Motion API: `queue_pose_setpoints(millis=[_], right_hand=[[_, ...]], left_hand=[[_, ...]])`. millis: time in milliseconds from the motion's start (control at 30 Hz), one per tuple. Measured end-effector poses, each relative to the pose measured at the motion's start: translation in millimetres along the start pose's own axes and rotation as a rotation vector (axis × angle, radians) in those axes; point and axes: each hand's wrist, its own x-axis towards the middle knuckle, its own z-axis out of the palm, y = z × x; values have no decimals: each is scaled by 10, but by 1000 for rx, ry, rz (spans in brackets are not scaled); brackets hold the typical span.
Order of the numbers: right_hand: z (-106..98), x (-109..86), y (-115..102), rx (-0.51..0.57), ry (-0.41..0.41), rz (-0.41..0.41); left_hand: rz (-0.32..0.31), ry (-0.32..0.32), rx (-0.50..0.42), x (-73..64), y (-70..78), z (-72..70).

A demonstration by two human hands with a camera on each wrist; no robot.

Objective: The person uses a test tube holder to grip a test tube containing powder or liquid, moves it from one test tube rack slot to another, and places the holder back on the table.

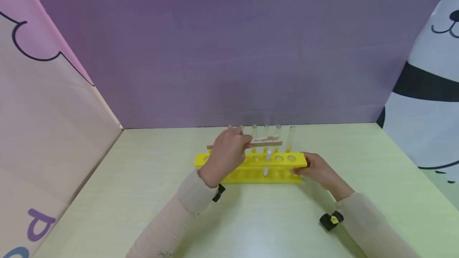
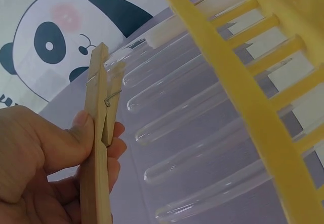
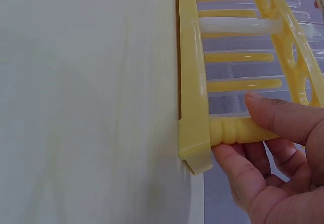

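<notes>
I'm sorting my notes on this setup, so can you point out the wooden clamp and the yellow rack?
Wooden clamp [image 2: 96, 97]: left wrist view, on its longer arm.
Yellow rack [image 1: 252, 164]: head view, on the front edge of its top plate.

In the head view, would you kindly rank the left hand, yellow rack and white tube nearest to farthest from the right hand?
1. Yellow rack, gripped at its right end
2. White tube, inside the rack
3. Left hand, farther left

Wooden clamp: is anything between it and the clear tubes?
In the left wrist view, only the fingertips of the left hand, gripping the wooden clamp, show between it and the clear tubes.
</notes>
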Motion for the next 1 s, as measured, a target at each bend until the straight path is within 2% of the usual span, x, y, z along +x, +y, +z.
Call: queue_pose_setpoints(millis=[167, 400, 733, 1000], right_hand=[[5, 0, 1, -10, 5, 3], [0, -2, 19, 5, -3, 1], [6, -8, 9, -25, 4, 11], [7, 5, 32, 17, 1, -14]], left_hand=[[-4, 2, -9, -36, -6, 36], [-28, -45, -2, -71, 0, 72], [-33, -56, -6, -111, -10, 123], [-30, -54, -19, -143, -29, 180]])
